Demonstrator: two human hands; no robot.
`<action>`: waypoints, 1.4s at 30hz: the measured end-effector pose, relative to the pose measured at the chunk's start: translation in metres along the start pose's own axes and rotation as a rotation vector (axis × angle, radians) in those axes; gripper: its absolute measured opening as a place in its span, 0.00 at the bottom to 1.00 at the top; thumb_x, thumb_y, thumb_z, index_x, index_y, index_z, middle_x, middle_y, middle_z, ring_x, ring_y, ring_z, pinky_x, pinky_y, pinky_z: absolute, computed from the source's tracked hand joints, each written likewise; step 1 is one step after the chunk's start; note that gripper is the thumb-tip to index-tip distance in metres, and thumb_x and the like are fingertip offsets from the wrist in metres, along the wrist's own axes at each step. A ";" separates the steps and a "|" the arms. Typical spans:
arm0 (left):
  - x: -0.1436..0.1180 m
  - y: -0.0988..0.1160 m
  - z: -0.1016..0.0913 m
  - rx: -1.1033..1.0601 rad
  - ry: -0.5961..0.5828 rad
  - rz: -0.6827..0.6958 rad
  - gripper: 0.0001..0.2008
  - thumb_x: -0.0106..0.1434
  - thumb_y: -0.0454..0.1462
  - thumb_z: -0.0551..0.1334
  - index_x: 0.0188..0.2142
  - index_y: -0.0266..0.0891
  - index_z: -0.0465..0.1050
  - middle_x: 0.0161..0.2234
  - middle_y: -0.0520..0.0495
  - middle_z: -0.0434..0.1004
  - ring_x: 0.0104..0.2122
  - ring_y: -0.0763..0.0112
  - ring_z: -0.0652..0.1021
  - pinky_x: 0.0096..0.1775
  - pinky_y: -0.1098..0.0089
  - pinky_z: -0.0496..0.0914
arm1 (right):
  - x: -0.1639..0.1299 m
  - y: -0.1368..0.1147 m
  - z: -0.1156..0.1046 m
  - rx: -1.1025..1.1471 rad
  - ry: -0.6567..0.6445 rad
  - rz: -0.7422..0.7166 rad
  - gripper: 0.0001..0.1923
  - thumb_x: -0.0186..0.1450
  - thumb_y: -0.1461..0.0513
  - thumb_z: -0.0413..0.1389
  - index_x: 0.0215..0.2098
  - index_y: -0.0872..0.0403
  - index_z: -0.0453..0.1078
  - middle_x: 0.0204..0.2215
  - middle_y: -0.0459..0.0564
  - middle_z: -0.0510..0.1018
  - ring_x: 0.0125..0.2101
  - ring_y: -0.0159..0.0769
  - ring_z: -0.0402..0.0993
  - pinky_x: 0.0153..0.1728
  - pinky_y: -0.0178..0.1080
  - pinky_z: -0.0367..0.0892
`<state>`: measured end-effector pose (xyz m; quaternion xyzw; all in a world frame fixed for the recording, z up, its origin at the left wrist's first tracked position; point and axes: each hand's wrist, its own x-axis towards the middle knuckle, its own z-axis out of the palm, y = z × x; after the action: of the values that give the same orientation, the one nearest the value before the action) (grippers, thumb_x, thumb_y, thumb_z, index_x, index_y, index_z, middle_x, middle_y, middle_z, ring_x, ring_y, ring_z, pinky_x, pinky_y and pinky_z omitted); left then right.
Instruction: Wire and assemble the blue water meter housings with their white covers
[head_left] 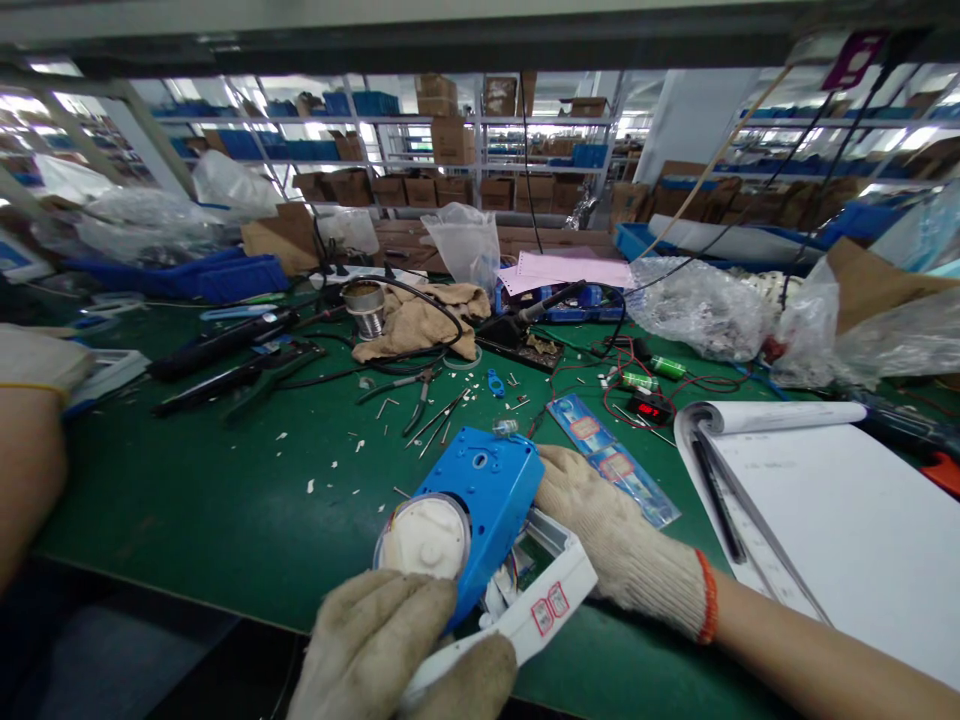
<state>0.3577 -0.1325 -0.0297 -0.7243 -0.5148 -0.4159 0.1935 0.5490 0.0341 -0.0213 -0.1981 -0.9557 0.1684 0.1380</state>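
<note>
An opened device sits between my gloved hands, above the front of the green bench. Its blue plastic housing [484, 490] bears a round white part [426, 540] under a clear rim. Below it a white casing [551, 598] with red-bordered labels hangs apart at an angle, and wires and a circuit board [529, 560] show in the gap. My left hand [397, 640] grips the near end, with the thumb on the white casing and the fingers by the round part. My right hand [600, 530] closes on the far right side; its fingertips are partly hidden behind the housing.
Pliers [420, 395], small screws and white scraps lie beyond the device. Behind are a soldering iron [551, 300], a tin [365, 308] and a brown cloth [424, 315]. At right, a notepad [847, 500] with a pen. A co-worker's gloved hand [37, 360] is at left.
</note>
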 end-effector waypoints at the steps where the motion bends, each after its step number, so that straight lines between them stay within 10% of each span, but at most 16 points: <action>1: -0.004 -0.004 0.000 0.017 -0.029 -0.006 0.15 0.59 0.28 0.66 0.41 0.50 0.76 0.48 0.50 0.71 0.47 0.65 0.76 0.47 0.62 0.75 | 0.000 0.000 0.000 0.001 0.019 -0.012 0.26 0.62 0.52 0.60 0.55 0.57 0.67 0.55 0.61 0.73 0.58 0.53 0.65 0.61 0.53 0.61; 10: -0.007 -0.027 0.014 0.105 0.015 -0.428 0.22 0.65 0.33 0.61 0.57 0.48 0.68 0.53 0.46 0.69 0.51 0.65 0.75 0.52 0.66 0.75 | -0.004 0.002 -0.001 -0.025 0.148 0.037 0.41 0.64 0.39 0.57 0.65 0.53 0.60 0.63 0.59 0.67 0.60 0.53 0.63 0.59 0.56 0.61; 17: 0.033 -0.039 0.020 0.235 -0.053 -0.763 0.31 0.58 0.27 0.56 0.61 0.47 0.68 0.56 0.44 0.67 0.55 0.57 0.73 0.61 0.59 0.68 | -0.011 0.007 -0.002 -0.085 0.163 0.163 0.31 0.70 0.48 0.55 0.66 0.51 0.60 0.65 0.58 0.64 0.62 0.53 0.61 0.61 0.56 0.60; 42: 0.047 -0.065 0.015 0.014 -0.172 -0.990 0.34 0.64 0.37 0.56 0.69 0.54 0.54 0.67 0.50 0.61 0.61 0.51 0.71 0.62 0.53 0.64 | -0.014 0.019 -0.012 -0.069 0.199 0.109 0.14 0.72 0.55 0.52 0.45 0.50 0.78 0.44 0.54 0.78 0.46 0.46 0.72 0.53 0.53 0.64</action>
<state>0.3104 -0.0687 -0.0100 -0.4235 -0.8136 -0.3930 -0.0653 0.5713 0.0476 -0.0206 -0.2703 -0.9302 0.1224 0.2160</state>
